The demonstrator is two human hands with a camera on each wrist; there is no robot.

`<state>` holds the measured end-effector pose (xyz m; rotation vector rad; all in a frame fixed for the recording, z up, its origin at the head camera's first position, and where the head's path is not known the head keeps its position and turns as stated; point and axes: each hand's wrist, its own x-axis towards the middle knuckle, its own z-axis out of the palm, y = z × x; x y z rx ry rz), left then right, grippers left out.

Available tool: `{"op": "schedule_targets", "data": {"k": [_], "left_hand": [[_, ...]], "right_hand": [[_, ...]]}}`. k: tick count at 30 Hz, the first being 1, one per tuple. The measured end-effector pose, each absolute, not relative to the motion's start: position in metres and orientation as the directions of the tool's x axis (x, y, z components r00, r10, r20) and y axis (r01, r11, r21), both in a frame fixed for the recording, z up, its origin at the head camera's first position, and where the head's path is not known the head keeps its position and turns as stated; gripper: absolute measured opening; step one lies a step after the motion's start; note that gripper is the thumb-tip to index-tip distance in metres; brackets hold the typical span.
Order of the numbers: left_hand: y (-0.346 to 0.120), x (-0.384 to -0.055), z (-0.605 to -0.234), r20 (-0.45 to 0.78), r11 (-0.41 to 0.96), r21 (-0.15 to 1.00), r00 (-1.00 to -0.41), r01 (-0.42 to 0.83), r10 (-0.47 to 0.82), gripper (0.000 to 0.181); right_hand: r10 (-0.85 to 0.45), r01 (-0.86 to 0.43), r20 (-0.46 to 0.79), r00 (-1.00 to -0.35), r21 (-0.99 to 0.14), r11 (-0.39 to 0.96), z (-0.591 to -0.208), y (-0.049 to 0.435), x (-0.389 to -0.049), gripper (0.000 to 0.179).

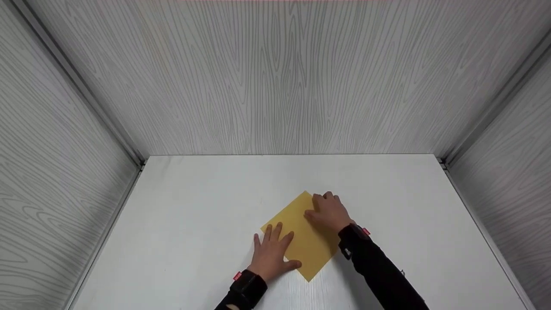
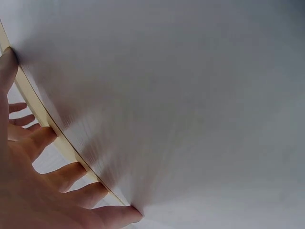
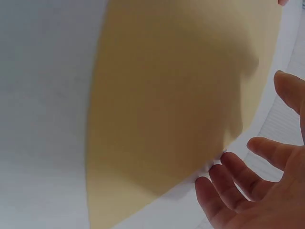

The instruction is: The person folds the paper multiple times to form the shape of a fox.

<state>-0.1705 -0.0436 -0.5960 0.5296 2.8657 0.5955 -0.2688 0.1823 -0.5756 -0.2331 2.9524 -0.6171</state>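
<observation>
Left hand (image 1: 271, 255): fingers spread wide, thumb apart, resting along the near-left edge of the paper (image 1: 308, 247). Paper: plain yellow, straight-edged, lying flat and askew between the hands, one corner toward the person; the right hand's shadow darkens part of it. Right hand (image 1: 330, 212), farther out: fingers bent, thumb held away, nothing in its grasp, by the paper's far-right edge. White table (image 1: 193, 215) beneath both; beyond the hands, grey wood-grain wall (image 1: 275, 77).

White tabletop (image 1: 193, 215), faintly grained, filling the lower half of the head view; directly upon it, at lower centre, 1 yellow paper sheet (image 1: 312, 243), set diagonally.
</observation>
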Motion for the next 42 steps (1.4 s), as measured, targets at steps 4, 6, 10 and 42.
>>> {"op": "schedule_targets", "data": {"k": [4, 6, 10, 42], "left_hand": [[-0.045, -0.170, -0.596, -0.095, 0.857, 0.418, -0.923, 0.302, 0.372, 0.083], [-0.045, -0.171, -0.596, -0.099, 0.861, 0.412, -0.925, 0.298, 0.367, 0.083], [-0.044, -0.172, -0.598, -0.102, 0.865, 0.405, -0.926, 0.296, 0.365, 0.084], [-0.046, -0.167, -0.597, -0.081, 0.854, 0.422, -0.926, 0.303, 0.369, 0.082]], "right_hand": [[-0.164, -0.115, -0.086, -0.983, -0.411, 0.904, -0.579, 0.183, -0.280, 0.060], [-0.162, -0.114, -0.081, -0.983, -0.413, 0.904, -0.580, 0.183, -0.285, 0.059], [-0.148, -0.112, -0.064, -0.987, -0.390, 0.914, -0.584, 0.180, -0.291, 0.057], [-0.142, -0.159, 0.086, -0.986, -0.723, 0.672, -0.564, 0.180, -0.275, 0.009]]}}
